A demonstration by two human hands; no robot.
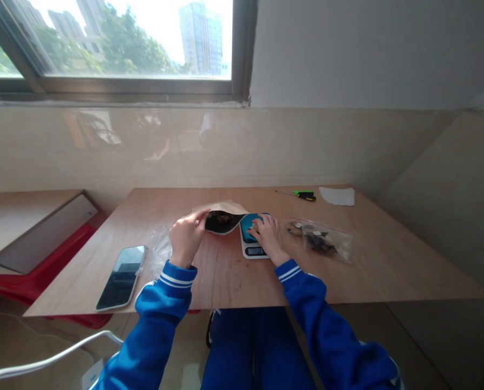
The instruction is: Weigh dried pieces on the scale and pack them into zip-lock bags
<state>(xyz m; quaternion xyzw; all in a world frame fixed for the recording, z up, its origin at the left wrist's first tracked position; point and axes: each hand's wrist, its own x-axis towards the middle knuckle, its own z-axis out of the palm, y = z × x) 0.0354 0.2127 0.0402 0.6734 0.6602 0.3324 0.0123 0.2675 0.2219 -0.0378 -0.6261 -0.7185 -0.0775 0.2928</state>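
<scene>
Just left of the left hand point(186, 236) lie a phone point(121, 277) and clear plastic. That hand pinches the rim of a brown paper bag point(222, 215) (dark pieces inside), which opens just beyond its fingertips. The right hand point(267, 236) rests flat and loosely open on the scale point(252, 238) — a filled plastic bag point(321, 239) lies near, to its right.
</scene>
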